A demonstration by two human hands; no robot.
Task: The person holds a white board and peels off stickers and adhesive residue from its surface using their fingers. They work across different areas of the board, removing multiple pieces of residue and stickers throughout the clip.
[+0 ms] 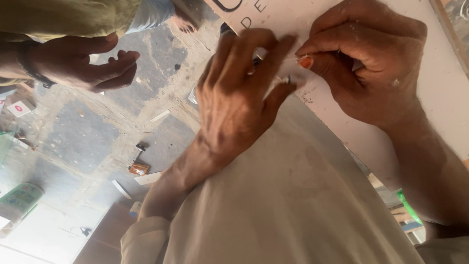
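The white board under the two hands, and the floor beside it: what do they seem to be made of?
The white board looks like painted or laminated sheet, perhaps wood-based or plastic: smooth matt face, thin straight edge with dark chipped specks. Which one, I cannot tell. The floor looks like grey stone or concrete slabs with rough, pale, dusty joints.

Soft daylight — glare lower left, near fingers slightly blurred
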